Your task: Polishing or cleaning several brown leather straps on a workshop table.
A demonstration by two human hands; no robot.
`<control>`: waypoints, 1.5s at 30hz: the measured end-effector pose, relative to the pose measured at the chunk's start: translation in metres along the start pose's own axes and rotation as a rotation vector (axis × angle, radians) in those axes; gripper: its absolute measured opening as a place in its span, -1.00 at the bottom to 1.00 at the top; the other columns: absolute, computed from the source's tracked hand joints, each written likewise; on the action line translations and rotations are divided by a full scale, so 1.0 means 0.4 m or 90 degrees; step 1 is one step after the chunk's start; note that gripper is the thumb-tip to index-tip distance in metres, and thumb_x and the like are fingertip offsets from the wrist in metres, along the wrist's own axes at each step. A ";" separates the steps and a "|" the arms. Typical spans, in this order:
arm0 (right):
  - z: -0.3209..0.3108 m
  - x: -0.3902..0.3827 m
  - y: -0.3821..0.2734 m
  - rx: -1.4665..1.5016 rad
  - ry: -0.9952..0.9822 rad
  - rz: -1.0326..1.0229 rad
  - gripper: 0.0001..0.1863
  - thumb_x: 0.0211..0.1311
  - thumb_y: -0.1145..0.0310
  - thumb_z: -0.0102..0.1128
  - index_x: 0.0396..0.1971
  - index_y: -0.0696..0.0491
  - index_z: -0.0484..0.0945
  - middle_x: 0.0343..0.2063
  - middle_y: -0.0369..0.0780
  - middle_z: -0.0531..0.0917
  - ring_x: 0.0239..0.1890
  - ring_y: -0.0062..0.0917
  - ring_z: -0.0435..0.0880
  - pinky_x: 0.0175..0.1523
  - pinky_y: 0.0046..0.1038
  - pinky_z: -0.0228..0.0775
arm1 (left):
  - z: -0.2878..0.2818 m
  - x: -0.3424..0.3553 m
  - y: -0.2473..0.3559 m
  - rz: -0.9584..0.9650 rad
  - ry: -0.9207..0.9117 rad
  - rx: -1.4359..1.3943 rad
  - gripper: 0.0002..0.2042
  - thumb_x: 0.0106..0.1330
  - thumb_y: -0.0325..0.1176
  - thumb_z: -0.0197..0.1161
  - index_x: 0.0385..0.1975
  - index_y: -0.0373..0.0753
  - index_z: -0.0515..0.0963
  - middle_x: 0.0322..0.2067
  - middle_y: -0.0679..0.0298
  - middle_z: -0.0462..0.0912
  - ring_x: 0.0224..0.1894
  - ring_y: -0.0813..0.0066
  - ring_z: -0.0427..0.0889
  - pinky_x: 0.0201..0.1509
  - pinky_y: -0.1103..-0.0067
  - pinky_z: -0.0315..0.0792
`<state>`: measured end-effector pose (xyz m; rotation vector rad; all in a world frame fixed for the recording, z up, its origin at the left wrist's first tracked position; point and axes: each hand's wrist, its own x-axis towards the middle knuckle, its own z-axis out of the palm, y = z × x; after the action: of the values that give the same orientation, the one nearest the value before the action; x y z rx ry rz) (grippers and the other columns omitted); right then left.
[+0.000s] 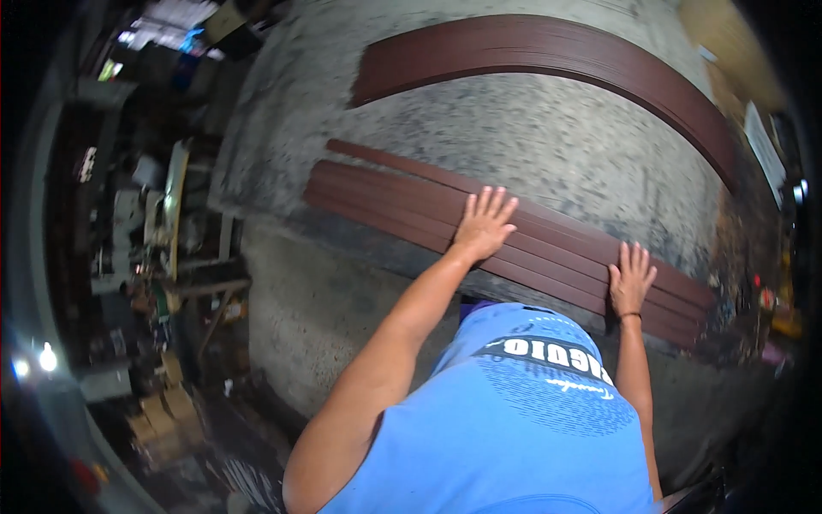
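Note:
Several long, flat dark-brown strips (385, 197) lie side by side, slanting along the near edge of the grey worktop (599, 146); a narrower strip (385, 161) rests slightly apart at their far left side. My left hand (485, 224) lies on the strips near their middle, fingers spread. Further right, my right hand (632, 278) rests on them with fingers apart. Across the far part of the worktop is a wide brown piece (531, 51), which looks curved in this fisheye view.
At left, a cluttered area holds a wooden stand (214, 291), cardboard boxes (167, 415) and assorted items. A tan board (715, 30) and a pale sheet (762, 150) are at the right. A grey concrete floor (300, 308) shows below the worktop's edge.

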<state>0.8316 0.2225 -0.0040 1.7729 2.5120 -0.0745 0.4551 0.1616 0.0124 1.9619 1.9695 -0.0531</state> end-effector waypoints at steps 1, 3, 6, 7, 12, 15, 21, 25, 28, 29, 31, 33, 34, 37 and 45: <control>0.028 0.007 0.003 0.013 0.019 -0.018 -0.36 0.35 0.11 0.06 0.42 -0.19 0.19 0.44 -0.17 0.15 0.48 -0.18 0.03 0.43 0.13 -0.21 | -0.022 -0.013 0.003 -0.016 -0.016 -0.013 -0.40 0.49 0.03 -0.16 0.48 0.00 0.00 0.50 0.11 -0.16 0.53 0.03 -0.27 0.52 0.07 -0.30; 0.036 0.013 0.002 -0.007 0.012 -0.018 -0.36 0.36 0.13 0.05 0.42 -0.20 0.17 0.45 -0.17 0.13 0.49 -0.18 0.01 0.44 0.12 -0.23 | -0.030 -0.008 -0.009 -0.006 -0.007 -0.040 -0.40 0.50 0.01 -0.16 0.48 0.00 0.00 0.50 0.08 -0.17 0.53 -0.01 -0.27 0.51 0.04 -0.31; 0.025 0.012 -0.007 0.001 -0.020 0.007 -0.35 0.37 0.14 0.03 0.43 -0.19 0.14 0.46 -0.17 0.10 0.49 -0.16 -0.02 0.45 0.11 -0.23 | -0.037 -0.009 -0.006 -0.011 -0.007 -0.045 -0.40 0.50 -0.02 -0.17 0.48 -0.04 -0.03 0.50 0.05 -0.20 0.53 -0.06 -0.30 0.49 -0.02 -0.33; 0.026 0.004 -0.009 0.003 -0.017 -0.009 -0.35 0.37 0.14 0.03 0.43 -0.19 0.14 0.46 -0.17 0.10 0.49 -0.16 -0.02 0.45 0.11 -0.23 | -0.026 -0.015 -0.002 -0.025 0.000 -0.045 -0.40 0.50 -0.02 -0.17 0.48 -0.04 -0.03 0.50 0.05 -0.20 0.53 -0.06 -0.30 0.49 -0.02 -0.33; 0.009 -0.055 -0.015 0.010 -0.053 -0.035 -0.24 0.35 0.10 0.06 0.47 -0.08 0.00 0.49 -0.13 -0.03 0.51 -0.11 -0.11 0.45 0.12 -0.23 | 0.000 -0.034 0.012 -0.032 0.016 -0.074 -0.37 0.48 -0.05 -0.15 0.49 -0.11 -0.06 0.51 0.07 -0.26 0.53 -0.03 -0.32 0.47 -0.07 -0.34; -0.031 -0.080 -0.044 0.004 -0.116 0.002 -0.20 0.34 0.09 0.08 0.48 -0.06 -0.04 0.49 -0.12 -0.05 0.51 -0.10 -0.14 0.45 0.12 -0.22 | 0.011 -0.049 0.008 -0.030 0.034 -0.077 -0.38 0.48 -0.04 -0.14 0.48 -0.09 -0.04 0.51 0.08 -0.25 0.53 0.00 -0.31 0.48 -0.03 -0.34; -0.029 -0.089 -0.031 0.017 -0.086 0.015 -0.20 0.26 0.03 0.17 0.43 -0.04 0.10 0.43 -0.10 0.11 0.48 -0.14 -0.01 0.44 0.15 -0.24 | 0.022 -0.066 0.008 -0.006 0.060 -0.080 -0.40 0.49 -0.01 -0.15 0.48 -0.03 0.01 0.50 0.09 -0.21 0.53 0.03 -0.27 0.50 0.04 -0.32; -0.057 -0.081 -0.023 0.053 -0.057 -0.015 -0.25 0.19 0.01 0.24 0.33 0.03 0.27 0.25 -0.06 0.33 0.35 -0.15 0.22 0.38 0.11 -0.12 | 0.018 -0.087 0.003 0.037 0.048 -0.073 -0.40 0.48 0.05 -0.12 0.45 -0.04 0.09 0.49 0.06 -0.10 0.52 0.02 -0.20 0.49 0.07 -0.24; -0.103 -0.076 -0.064 0.107 -0.014 -0.077 -0.27 0.15 -0.01 0.27 0.26 0.06 0.34 0.18 -0.02 0.38 0.29 -0.12 0.27 0.35 0.09 -0.07 | 0.004 -0.111 0.002 0.029 0.073 -0.018 -0.39 0.44 0.06 -0.07 0.42 -0.07 0.17 0.46 0.06 0.01 0.51 0.02 -0.10 0.48 0.05 -0.18; -0.099 -0.085 -0.070 0.105 -0.006 -0.086 -0.26 0.14 -0.01 0.28 0.26 0.06 0.35 0.19 -0.01 0.37 0.30 -0.11 0.25 0.36 0.10 -0.08 | -0.004 -0.116 0.004 0.022 0.081 0.002 -0.39 0.43 0.07 -0.06 0.41 -0.07 0.19 0.46 0.06 0.03 0.50 0.02 -0.06 0.47 0.03 -0.16; -0.068 -0.102 -0.078 0.070 0.016 -0.061 -0.27 0.14 0.01 0.29 0.26 0.05 0.35 0.22 0.00 0.35 0.32 -0.09 0.23 0.39 0.10 -0.10 | 0.017 -0.103 -0.007 0.027 0.118 0.006 -0.42 0.41 0.03 0.01 0.37 -0.08 0.25 0.43 0.05 0.09 0.48 0.02 -0.01 0.45 -0.01 -0.13; -0.051 -0.098 -0.058 0.096 -0.002 -0.033 -0.27 0.17 0.02 0.27 0.30 0.01 0.31 0.29 -0.03 0.30 0.36 -0.08 0.19 0.40 0.13 -0.12 | 0.018 -0.065 -0.028 0.059 0.170 -0.035 -0.47 0.39 -0.06 0.09 0.32 -0.09 0.33 0.39 0.03 0.18 0.45 0.00 0.08 0.44 0.01 -0.04; -0.054 -0.088 -0.058 0.126 0.026 -0.024 -0.27 0.19 0.03 0.26 0.31 0.00 0.30 0.31 -0.04 0.29 0.37 -0.07 0.18 0.40 0.14 -0.11 | 0.015 -0.038 -0.038 0.067 0.186 -0.043 -0.49 0.37 -0.10 0.12 0.29 -0.09 0.36 0.37 0.03 0.23 0.43 -0.01 0.12 0.43 0.03 0.00; -0.063 -0.037 -0.051 0.115 0.061 0.006 -0.29 0.23 0.02 0.20 0.34 -0.03 0.27 0.36 -0.09 0.25 0.41 -0.08 0.13 0.38 0.18 -0.12 | -0.005 0.013 -0.056 0.096 0.199 -0.012 -0.53 0.36 -0.15 0.15 0.26 -0.06 0.40 0.32 0.05 0.31 0.39 0.00 0.20 0.39 0.12 0.12; -0.061 -0.053 -0.052 0.087 -0.018 0.059 -0.25 0.17 -0.14 0.16 0.28 -0.01 0.33 0.27 -0.13 0.37 0.40 -0.16 0.14 0.37 0.18 -0.11 | -0.003 -0.020 -0.065 0.100 0.112 0.007 -0.53 0.38 -0.13 0.14 0.28 0.01 0.41 0.41 0.09 0.16 0.46 0.02 0.08 0.44 0.02 -0.04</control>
<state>0.8186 0.1976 0.0222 1.9201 2.4558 -0.2712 0.4291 0.1533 0.0101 2.1882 1.9144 0.1545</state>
